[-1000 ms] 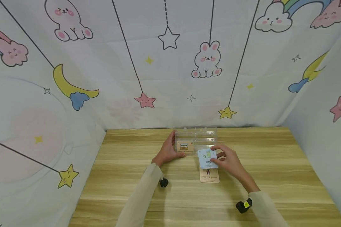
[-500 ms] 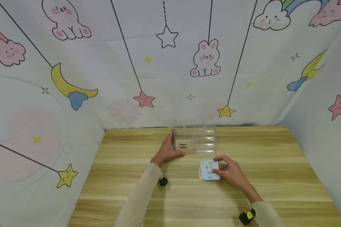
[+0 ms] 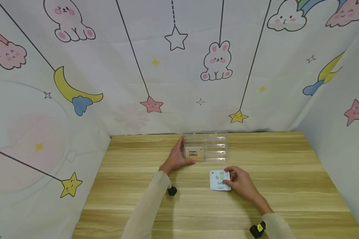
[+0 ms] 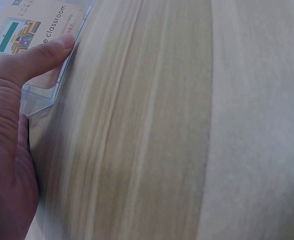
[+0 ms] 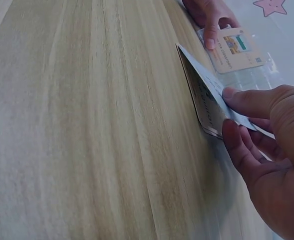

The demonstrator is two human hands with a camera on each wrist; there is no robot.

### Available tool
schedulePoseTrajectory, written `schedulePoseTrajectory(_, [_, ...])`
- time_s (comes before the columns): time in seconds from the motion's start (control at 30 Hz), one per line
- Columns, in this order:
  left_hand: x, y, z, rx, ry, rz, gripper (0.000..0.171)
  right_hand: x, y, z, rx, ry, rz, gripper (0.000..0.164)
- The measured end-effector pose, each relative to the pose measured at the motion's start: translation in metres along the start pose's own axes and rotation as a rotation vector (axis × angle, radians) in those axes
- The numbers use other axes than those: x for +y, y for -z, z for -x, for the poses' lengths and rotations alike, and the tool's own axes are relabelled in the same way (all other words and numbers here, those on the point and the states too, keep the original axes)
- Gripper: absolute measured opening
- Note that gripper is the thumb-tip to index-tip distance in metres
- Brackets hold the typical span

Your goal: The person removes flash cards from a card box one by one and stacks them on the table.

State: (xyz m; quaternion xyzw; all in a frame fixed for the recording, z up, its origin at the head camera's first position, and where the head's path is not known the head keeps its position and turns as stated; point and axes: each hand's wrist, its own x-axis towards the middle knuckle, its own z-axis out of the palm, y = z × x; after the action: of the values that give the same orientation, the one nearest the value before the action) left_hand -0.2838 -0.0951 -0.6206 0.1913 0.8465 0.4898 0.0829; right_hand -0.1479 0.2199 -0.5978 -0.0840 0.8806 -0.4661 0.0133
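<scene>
My left hand (image 3: pixel 176 157) grips the left side of a clear plastic card rack (image 3: pixel 216 148) at the back of the table, thumb along its front edge. A beige flashcard (image 3: pixel 198 157) sits in the rack's front left slot; the left wrist view reads "classroom" on this picture card (image 4: pixel 12 32). My right hand (image 3: pixel 240 181) pinches a light blue "tea" flashcard (image 3: pixel 216 183) by its right side. In the right wrist view the blue card (image 5: pixel 204 75) is tilted, its far edge down over another beige card (image 5: pixel 205 112), whose print is partly hidden.
The wooden table (image 3: pixel 131 202) carries the rack near its back edge, close to a white cloth wall (image 3: pixel 185 122) printed with stars and rabbits. Cloth walls also stand to the left and right. Each wrist wears a black camera (image 3: pixel 172 191).
The right hand has brought the "tea" card back toward me, away from the rack, and down over the "play the guitar" card, now covered in the head view. The left hand stays put.
</scene>
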Motion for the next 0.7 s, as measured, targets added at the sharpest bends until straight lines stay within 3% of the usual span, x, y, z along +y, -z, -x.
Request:
schedulePoseTrajectory(0.23, [0.0003,0.0003,0.0001,-0.001,0.011,0.005,0.132,-0.0016,-0.0040,0.0000,0.024,0.026,0.091,0.045])
schedulePoseTrajectory(0.7, [-0.0020,0.0000,-0.0011,0.005,-0.024,0.001,0.133,0.0040,-0.0101,0.0010,0.037,0.071,0.159,0.046])
